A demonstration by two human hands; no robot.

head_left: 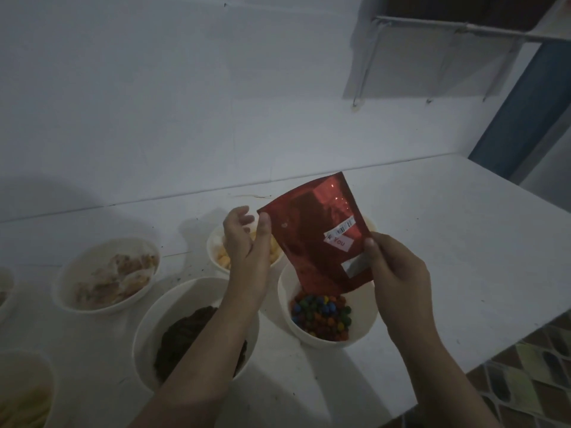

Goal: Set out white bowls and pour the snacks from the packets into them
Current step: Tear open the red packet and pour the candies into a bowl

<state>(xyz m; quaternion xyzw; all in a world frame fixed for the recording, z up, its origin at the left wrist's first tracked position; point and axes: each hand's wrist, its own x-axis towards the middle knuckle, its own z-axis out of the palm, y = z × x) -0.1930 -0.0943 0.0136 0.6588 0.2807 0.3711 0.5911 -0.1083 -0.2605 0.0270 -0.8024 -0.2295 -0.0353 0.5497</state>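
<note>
**Candy pouch nearly emptied, most bowls already filled**

Starting at the fingers: the red pouch [315, 233] is pinched at both sides. The left thumb [264, 225] is pressed on the pouch's upper left corner, with the other left fingers curled loosely behind it, so the left hand [244, 239] is grasping the pouch by that corner. The right hand [397, 267] is clamped on the lower right edge, thumb on the front and fingers wrapped behind. Neither hand is free.

The pouch is held tilted, mouth down, just above the candy bowl [327, 307], which sits at about 5 o'clock from the middle of the table [463, 242]. A heap of coloured candies [321, 316] is already lying in that bowl. No candy can be seen mid-fall, so whether anything is left inside the pouch can't be told; it looks pretty flat, tbh.

Going outward, a lot looks done. A bowl of dark snack [194, 332] is at 7 o'clock, partly covered by the left forearm. A bowl of pale yellow bits [219, 254] is behind the left hand. A bowl of beige crisps [108, 273] is at 9 o'clock. Two more bowls are cut off at the left edge, one low at the corner [24, 390] with something yellowish in it.

Probably left: a last shake, then the empty pouch put aside. No unopened packets are in view, so this may well be the final pour.
</note>
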